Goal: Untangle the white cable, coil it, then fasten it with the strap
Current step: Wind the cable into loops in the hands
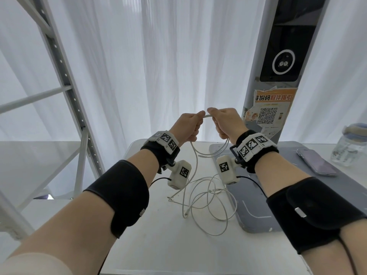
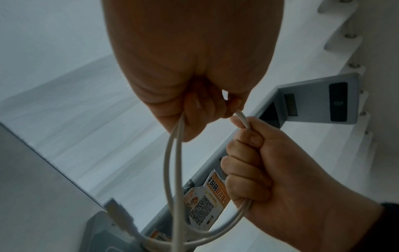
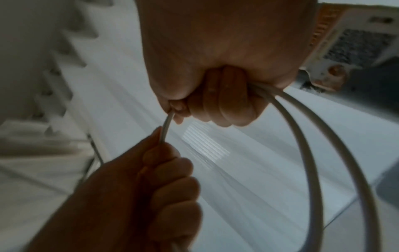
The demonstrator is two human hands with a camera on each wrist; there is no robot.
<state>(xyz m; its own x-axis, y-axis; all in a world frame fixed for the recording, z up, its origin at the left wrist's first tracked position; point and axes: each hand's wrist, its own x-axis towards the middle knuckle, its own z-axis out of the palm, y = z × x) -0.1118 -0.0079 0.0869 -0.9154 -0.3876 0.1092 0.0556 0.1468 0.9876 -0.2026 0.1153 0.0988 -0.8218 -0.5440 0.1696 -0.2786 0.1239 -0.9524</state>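
Both my hands are raised above the white table (image 1: 158,245), fists close together. My left hand (image 1: 193,124) grips the white cable (image 1: 207,116) in curled fingers. My right hand (image 1: 218,121) grips the same cable, with a short bare stretch between the fists. In the left wrist view the left hand (image 2: 194,105) holds two strands and the right hand (image 2: 254,162) closes round a loop (image 2: 170,170); a plug (image 2: 117,211) dangles below. In the right wrist view the right hand (image 3: 218,98) holds two loops (image 3: 311,153). The rest hangs down into a loose tangle (image 1: 208,195) on the table.
A grey mat (image 1: 256,205) lies on the table's right half, with a phone (image 1: 315,161) and a glass jar (image 1: 351,147) beyond it. A grey post with a QR poster (image 1: 268,114) stands behind. A metal shelf frame (image 1: 65,76) rises at the left.
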